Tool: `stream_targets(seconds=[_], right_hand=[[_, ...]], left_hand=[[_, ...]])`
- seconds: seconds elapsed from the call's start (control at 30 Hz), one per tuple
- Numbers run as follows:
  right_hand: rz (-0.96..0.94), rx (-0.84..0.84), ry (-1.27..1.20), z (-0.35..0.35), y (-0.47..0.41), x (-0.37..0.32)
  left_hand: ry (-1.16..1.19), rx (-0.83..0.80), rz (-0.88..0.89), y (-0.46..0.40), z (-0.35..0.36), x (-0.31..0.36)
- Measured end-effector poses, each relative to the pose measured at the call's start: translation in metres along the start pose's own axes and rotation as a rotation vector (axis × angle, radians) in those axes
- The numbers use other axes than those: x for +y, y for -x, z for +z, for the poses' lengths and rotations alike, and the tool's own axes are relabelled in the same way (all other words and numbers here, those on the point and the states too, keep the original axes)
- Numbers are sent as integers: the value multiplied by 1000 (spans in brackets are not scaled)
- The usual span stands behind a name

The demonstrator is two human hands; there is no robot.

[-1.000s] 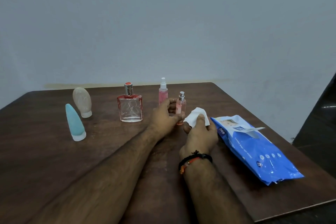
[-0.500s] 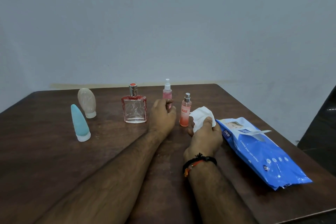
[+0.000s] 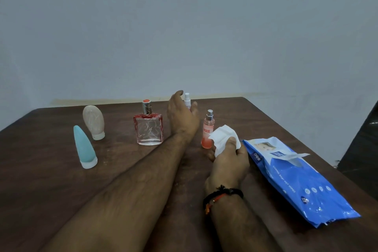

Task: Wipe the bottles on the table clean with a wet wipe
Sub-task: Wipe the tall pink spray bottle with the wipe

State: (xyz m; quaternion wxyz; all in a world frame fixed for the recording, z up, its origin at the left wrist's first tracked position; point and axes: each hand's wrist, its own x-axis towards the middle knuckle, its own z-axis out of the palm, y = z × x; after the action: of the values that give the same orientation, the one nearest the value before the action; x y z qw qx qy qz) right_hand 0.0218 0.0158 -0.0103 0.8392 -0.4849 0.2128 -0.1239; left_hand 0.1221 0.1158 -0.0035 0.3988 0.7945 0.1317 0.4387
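Observation:
Several bottles stand on the brown table (image 3: 51, 180). My left hand (image 3: 182, 117) reaches to the back, and its thumb and fingers curl round a pink spray bottle (image 3: 187, 100) with a white top, hiding most of its body. My right hand (image 3: 229, 161) grips a crumpled white wet wipe (image 3: 223, 139) just right of an orange-pink spray bottle (image 3: 208, 131), which stands free. Further left are a square clear perfume bottle (image 3: 149, 131), a beige upside-down bottle (image 3: 94, 121) and a teal one (image 3: 83, 147).
A blue pack of wet wipes (image 3: 296, 180) lies at the right with its flap lifted, close to the table's right edge. A plain wall rises behind the table. A dark object shows at the far right.
My left hand let go of the orange-pink bottle, which now stands on the table, and moved back to the pink spray bottle. My right hand stayed put with the wipe.

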Motion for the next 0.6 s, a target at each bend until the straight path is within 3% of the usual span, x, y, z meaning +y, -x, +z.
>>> stream_targets(seconds=[0.27, 0.6], right_hand=[[-22, -22, 34, 2, -5, 5], [-63, -37, 40, 2, 0, 4]], left_hand=[[-31, -136, -170, -29, 7, 1], [52, -157, -62, -10, -38, 8]])
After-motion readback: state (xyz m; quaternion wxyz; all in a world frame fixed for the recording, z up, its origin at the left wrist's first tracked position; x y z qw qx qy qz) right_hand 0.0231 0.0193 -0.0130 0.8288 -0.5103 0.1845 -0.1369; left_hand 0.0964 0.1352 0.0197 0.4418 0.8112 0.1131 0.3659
